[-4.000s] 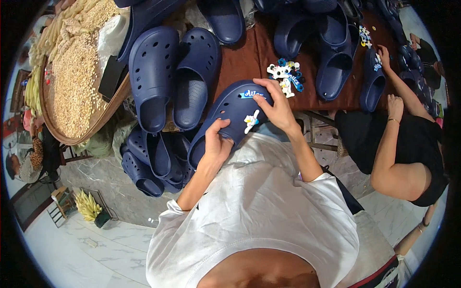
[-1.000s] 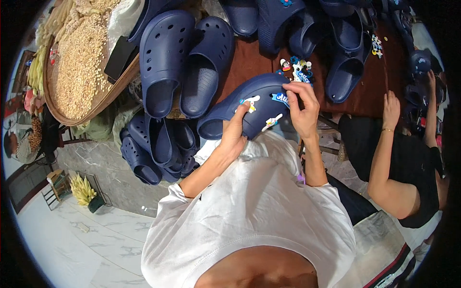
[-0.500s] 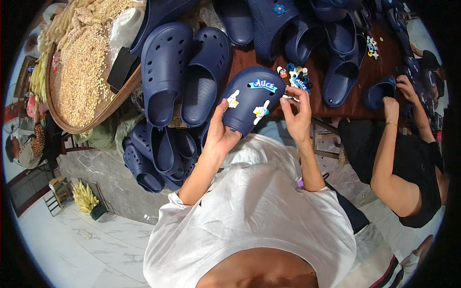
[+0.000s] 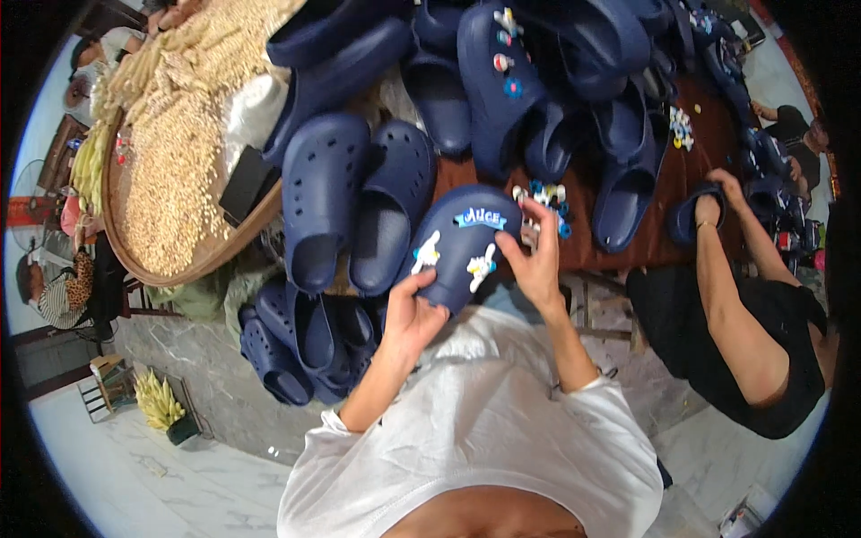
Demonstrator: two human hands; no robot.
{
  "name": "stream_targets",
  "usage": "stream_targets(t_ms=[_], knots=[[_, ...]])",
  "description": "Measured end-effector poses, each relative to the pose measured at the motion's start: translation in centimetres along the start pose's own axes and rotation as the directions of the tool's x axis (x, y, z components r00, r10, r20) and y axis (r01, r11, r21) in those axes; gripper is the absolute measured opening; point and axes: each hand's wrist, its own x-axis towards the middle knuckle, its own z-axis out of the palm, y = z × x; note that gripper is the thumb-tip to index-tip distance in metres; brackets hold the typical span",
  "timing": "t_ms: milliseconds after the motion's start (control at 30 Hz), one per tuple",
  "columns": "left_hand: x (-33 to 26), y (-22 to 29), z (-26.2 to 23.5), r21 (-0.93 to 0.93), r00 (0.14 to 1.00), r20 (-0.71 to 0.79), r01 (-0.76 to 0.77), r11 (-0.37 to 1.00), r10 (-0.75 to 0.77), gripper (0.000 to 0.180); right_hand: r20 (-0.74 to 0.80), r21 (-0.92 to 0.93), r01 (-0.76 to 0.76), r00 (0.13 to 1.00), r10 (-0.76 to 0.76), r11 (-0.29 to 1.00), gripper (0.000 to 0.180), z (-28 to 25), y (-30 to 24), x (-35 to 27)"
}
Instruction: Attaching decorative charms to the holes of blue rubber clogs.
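Note:
A navy blue foam clog (image 4: 444, 238) is held in front of me, its toe pointing away. On its upper sit a blue banner-shaped charm (image 4: 480, 218) and two white cartoon-figure charms, one at the left (image 4: 426, 254) and one at the right (image 4: 482, 267). My left hand (image 4: 411, 316) grips the clog's near left end, thumb on top. My right hand (image 4: 536, 269) is at the clog's right edge, thumb and fingers curled together; a whitish bit shows between them, too small to name. Just beyond lies a small pile of charms (image 4: 549, 195).
Several navy clogs (image 4: 327, 197) stand around the brown table (image 4: 583, 255). At the left is a round woven tray (image 4: 148, 276) of pale kernels, with a dark flat box (image 4: 248, 184) at its rim. A co-worker's arm (image 4: 731, 296) reaches to another clog (image 4: 686, 215) at right.
The view has tilted, so the table sits lower in the picture. My left thumb has shifted beside the left white charm. My right hand has come in closer over the clog's right edge.

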Motion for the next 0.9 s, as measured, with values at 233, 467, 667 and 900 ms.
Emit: stream_targets(t_ms=[233, 467, 667, 900], knots=[[-0.2, 1.2, 2.4, -0.225, 0.927, 0.36, 0.196, 0.954, -0.106, 0.049, 0.293, 0.169, -0.073, 0.956, 0.02, 0.983, 0.083, 1.3, 1.5, -5.6], [1.0, 2.4, 6.9, -0.264, 0.877, 0.479, 0.189, 0.946, -0.042, 0.047, 0.353, 0.106, -0.135, 0.932, 0.089, 0.985, 0.077, 3.8, -2.2, -5.1], [-2.8, 2.5, 9.1, -0.11, 0.744, 0.668, 0.12, 0.987, -0.016, 0.05, 0.204, 0.057, 0.107, 0.972, -0.116, 0.993, 0.06, 2.6, -3.3, 3.4], [-2.4, 3.1, 0.9, 0.478, 0.857, 0.41, -0.494, 0.727, 0.313, 0.044, 0.218, 0.315, 0.08, 0.964, -0.154, 0.946, 0.046, 2.2, -4.0, 16.2]])
